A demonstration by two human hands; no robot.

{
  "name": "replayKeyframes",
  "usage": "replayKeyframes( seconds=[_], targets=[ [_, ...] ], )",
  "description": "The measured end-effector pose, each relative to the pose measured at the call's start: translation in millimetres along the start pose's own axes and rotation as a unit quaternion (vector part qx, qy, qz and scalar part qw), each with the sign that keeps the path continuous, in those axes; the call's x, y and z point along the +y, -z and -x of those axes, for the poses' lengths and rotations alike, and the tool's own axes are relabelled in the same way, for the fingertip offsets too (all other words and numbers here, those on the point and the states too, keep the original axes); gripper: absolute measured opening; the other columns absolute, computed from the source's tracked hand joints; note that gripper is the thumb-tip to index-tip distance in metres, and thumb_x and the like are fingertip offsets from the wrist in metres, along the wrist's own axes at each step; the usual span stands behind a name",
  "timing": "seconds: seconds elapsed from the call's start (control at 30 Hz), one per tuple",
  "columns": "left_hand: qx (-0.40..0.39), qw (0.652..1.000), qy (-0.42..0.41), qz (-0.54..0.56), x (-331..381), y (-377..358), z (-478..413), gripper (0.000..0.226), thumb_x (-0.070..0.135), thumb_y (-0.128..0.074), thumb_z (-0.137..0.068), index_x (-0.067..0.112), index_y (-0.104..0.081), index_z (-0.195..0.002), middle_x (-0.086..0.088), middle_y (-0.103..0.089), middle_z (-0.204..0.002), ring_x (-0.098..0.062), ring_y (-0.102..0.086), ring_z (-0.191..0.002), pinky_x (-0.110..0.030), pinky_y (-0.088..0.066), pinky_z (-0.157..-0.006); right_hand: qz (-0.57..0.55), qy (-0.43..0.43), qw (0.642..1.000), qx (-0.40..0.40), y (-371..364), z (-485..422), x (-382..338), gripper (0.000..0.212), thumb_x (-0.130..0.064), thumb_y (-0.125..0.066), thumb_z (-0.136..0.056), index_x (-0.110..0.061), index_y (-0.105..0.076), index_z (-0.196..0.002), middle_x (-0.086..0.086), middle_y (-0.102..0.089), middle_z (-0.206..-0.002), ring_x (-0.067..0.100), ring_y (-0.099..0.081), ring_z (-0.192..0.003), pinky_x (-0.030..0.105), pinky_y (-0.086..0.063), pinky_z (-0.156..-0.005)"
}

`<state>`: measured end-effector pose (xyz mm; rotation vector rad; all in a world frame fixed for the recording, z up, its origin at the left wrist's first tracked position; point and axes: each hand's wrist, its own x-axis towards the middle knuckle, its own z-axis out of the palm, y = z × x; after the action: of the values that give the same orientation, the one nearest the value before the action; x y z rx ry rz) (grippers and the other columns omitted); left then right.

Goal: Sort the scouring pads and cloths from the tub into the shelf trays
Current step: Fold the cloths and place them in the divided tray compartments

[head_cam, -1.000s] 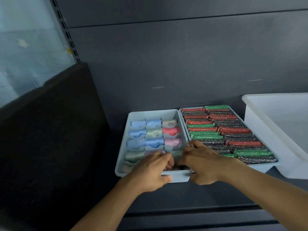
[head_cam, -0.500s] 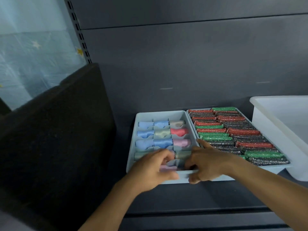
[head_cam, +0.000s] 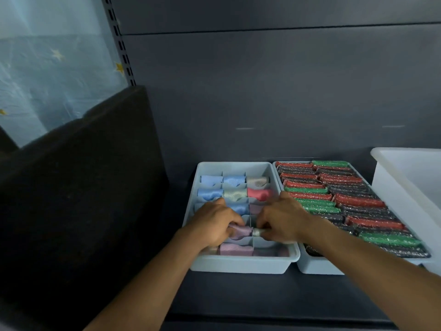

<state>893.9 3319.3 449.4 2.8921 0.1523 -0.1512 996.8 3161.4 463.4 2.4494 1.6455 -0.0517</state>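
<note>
A lilac rolled cloth [head_cam: 239, 231] is gripped by curled fingers of the left hand [head_cam: 212, 225], and a grey rolled cloth [head_cam: 259, 232] is pinched by the right hand [head_cam: 281, 220], at lower centre. Both are seemingly being seated snugly in compartments of the divided tray [head_cam: 238, 265].

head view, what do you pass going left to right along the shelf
dark board → divided cloth tray → scouring pad tray → white tub

Dark panel [head_cam: 78, 199] blocks left; white tub [head_cam: 405, 187] right; above trays open.
</note>
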Motion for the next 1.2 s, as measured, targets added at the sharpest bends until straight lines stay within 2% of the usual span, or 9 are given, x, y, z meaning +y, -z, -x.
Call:
replayKeyframes(
  seconds=[0.17,0.37,0.5,0.6,0.7,0.8,0.9,1.03,1.2],
  targets=[
    [0.016,1.0,0.001,-0.005,0,3,-4,0.03,0.041,-0.069,-0.084,0.039,-0.066,-0.114,0.002,-0.048,-0.097,-0.02,-0.051,-0.099,-0.029,-0.041,-0.085,-0.058,0.003,0.998,0.0,-1,-5,13,0.017,-0.038,-0.064,-0.077,-0.022,-0.059,-0.072,-0.012,-0.051,-0.065,0.014,-0.047,-0.078,0.033,-0.019,-0.076],
    [0.084,0.996,-0.01,-0.024,7,-1,-4,0.028,0.048,-0.066,-0.083,0.03,-0.07,-0.104,0.0,-0.058,-0.094,-0.017,-0.052,-0.092,-0.026,-0.032,-0.076,0.03,0.021,0.999,0.032,1,-9,3,0.017,-0.037,-0.058,-0.083,-0.021,-0.058,-0.078,-0.005,-0.056,-0.075,0.019,-0.056,-0.089,0.032,-0.029,-0.103],
    [0.09,0.994,-0.014,0.057,1,1,-2,0.022,0.045,-0.067,-0.084,0.029,-0.072,-0.099,0.012,-0.068,-0.087,0.0,-0.046,-0.083,-0.021,-0.031,-0.072,-0.094,-0.04,0.992,0.073,3,-18,25,0.023,-0.045,-0.059,-0.088,-0.025,-0.07,-0.086,-0.012,-0.066,-0.086,0.008,-0.052,-0.082,0.031,-0.032,-0.099],
    [0.087,0.993,-0.013,0.083,-2,1,-1,0.018,0.04,-0.068,-0.086,0.029,-0.072,-0.1,0.015,-0.063,-0.079,0.003,-0.045,-0.08,-0.011,-0.033,-0.068,-0.07,-0.041,0.992,0.099,1,-25,28,0.02,-0.041,-0.054,-0.091,-0.025,-0.064,-0.086,-0.006,-0.064,-0.088,0.01,-0.047,-0.078,0.028,-0.036,-0.091],
    [0.086,0.992,-0.015,0.088,-3,-1,-2,0.017,0.037,-0.068,-0.087,0.027,-0.072,-0.1,0.014,-0.067,-0.082,0.002,-0.047,-0.083,-0.002,-0.025,-0.063,-0.055,-0.032,0.996,0.067,1,-35,24,0.015,-0.035,-0.055,-0.089,-0.023,-0.063,-0.084,-0.005,-0.063,-0.085,0.014,-0.056,-0.081,0.034,-0.041,-0.098],
    [0.083,0.992,-0.013,0.094,-3,1,-1,0.018,0.035,-0.067,-0.088,0.026,-0.072,-0.101,0.021,-0.052,-0.073,0.004,-0.045,-0.077,0.001,-0.025,-0.065,-0.063,-0.035,0.996,0.053,3,-36,30,0.019,-0.04,-0.06,-0.088,-0.025,-0.07,-0.092,-0.008,-0.068,-0.093,0.012,-0.061,-0.09,0.035,-0.038,-0.101],
    [0.079,0.992,-0.012,0.099,-3,0,-1,0.018,0.036,-0.067,-0.088,0.026,-0.072,-0.102,0.024,-0.047,-0.073,0.008,-0.045,-0.073,-0.009,-0.035,-0.072,-0.104,-0.003,0.991,0.08,6,-23,28,0.014,-0.038,-0.066,-0.086,-0.027,-0.071,-0.092,-0.019,-0.068,-0.096,-0.001,-0.057,-0.088,0.028,-0.035,-0.102],
    [0.092,0.988,-0.027,0.123,-6,-4,2,0.017,0.044,-0.071,-0.08,0.033,-0.072,-0.093,0.022,-0.054,-0.085,0.003,-0.047,-0.091,-0.028,-0.042,-0.089,-0.22,0.071,0.972,-0.047,11,-1,19,0.016,-0.035,-0.076,-0.078,-0.028,-0.075,-0.092,-0.021,-0.072,-0.089,-0.014,-0.054,-0.072,0.022,-0.044,-0.085],
    [-0.018,0.986,-0.104,0.131,18,3,1,0.02,0.043,-0.076,-0.074,0.03,-0.076,-0.088,0.017,-0.058,-0.076,-0.003,-0.054,-0.081,-0.029,-0.049,-0.074,-0.156,0.075,0.984,-0.05,13,6,25,0.014,-0.036,-0.074,-0.078,-0.031,-0.075,-0.092,-0.023,-0.071,-0.089,-0.005,-0.054,-0.088,0.025,-0.03,-0.084]
  ],
)
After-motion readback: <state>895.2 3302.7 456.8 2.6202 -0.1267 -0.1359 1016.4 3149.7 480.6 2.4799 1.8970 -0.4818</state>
